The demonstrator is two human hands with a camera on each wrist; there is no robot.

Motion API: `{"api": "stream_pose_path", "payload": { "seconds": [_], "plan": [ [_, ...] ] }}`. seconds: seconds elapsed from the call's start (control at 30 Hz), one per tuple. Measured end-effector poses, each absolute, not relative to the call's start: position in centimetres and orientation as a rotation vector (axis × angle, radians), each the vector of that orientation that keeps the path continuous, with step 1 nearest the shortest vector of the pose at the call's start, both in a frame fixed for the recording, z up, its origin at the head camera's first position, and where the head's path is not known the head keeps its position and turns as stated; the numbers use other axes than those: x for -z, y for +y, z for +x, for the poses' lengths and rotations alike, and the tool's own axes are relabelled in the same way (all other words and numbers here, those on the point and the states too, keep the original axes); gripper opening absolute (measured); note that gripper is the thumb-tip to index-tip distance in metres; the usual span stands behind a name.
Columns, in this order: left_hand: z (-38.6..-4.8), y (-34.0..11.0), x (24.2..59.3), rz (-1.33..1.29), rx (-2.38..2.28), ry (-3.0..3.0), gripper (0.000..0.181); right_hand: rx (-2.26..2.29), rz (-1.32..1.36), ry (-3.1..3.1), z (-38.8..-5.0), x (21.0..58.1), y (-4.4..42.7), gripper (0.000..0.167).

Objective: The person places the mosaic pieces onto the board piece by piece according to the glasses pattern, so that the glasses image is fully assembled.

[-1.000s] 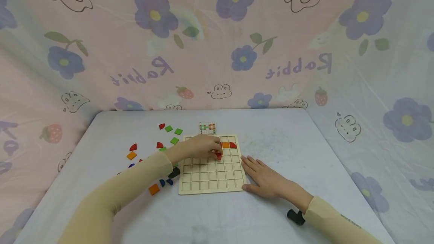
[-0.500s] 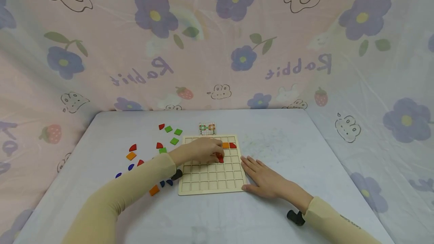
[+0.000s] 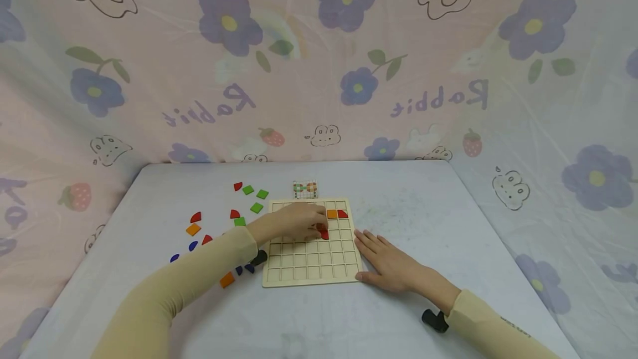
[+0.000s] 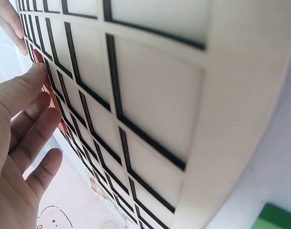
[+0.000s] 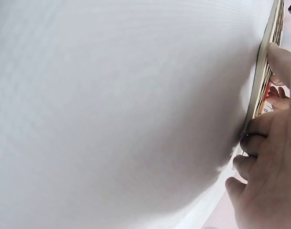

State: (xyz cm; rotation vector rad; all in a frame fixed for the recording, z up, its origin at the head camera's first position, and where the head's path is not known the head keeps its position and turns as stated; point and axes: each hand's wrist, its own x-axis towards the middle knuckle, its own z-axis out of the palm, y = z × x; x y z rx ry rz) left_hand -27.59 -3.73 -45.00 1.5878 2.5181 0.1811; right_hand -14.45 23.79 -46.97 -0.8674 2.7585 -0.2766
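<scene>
Starting on the left, there's a loose scatter of flat little tiles on smooth white cloth (image 3: 408, 326): curved blue tiles (image 3: 193, 246), an orange square tile (image 3: 193, 229), wedge-shaped red tiles (image 3: 196, 217) and, further over, green square tiles (image 3: 256, 208). A snug cream sleeve (image 3: 199, 270) crosses in front of them, with a chunky black wrist camera (image 3: 258, 258) by its cuff. The left hand (image 3: 296, 221) is over the pale wooden grid board (image 3: 309, 277), which is all sunken square cells, thin raised ribs and a wide plain rim. Tiny patterned card (image 3: 305, 189) by the board's far edge, printed with colored shapes. Next, a red quarter-circle tile (image 3: 325, 235) lies right of center on the board; the left thumb touches red there and the fingers are bent, but I can't tell if it's really pinched. Past that, an orange square (image 3: 332, 214) and a rounded red corner piece (image 3: 342, 214) sit in neighboring cells. Then the right hand (image 3: 389, 262), well apart from the left, straight fingers touching the board's right edge, nothing gripped.
</scene>
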Motion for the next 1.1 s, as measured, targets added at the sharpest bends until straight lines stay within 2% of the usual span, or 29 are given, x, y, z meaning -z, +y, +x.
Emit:
{"api": "stream_pose_path", "payload": {
  "seconds": [0.63,0.83,1.1],
  "plan": [
    [-27.9,-4.1,45.2,1.578,-0.215,2.574,0.017,0.269,-0.865,2.761,-14.5,47.2,23.9,0.084],
    [-28.4,-6.3,44.2,1.511,-0.339,2.65,0.019,0.272,-0.856,2.757,-14.6,47.3,23.8,0.084],
    [-29.4,-11.5,42.6,1.333,-0.453,2.769,0.02,0.272,-0.844,2.759,-14.7,47.5,23.9,0.085]
  ]
}}
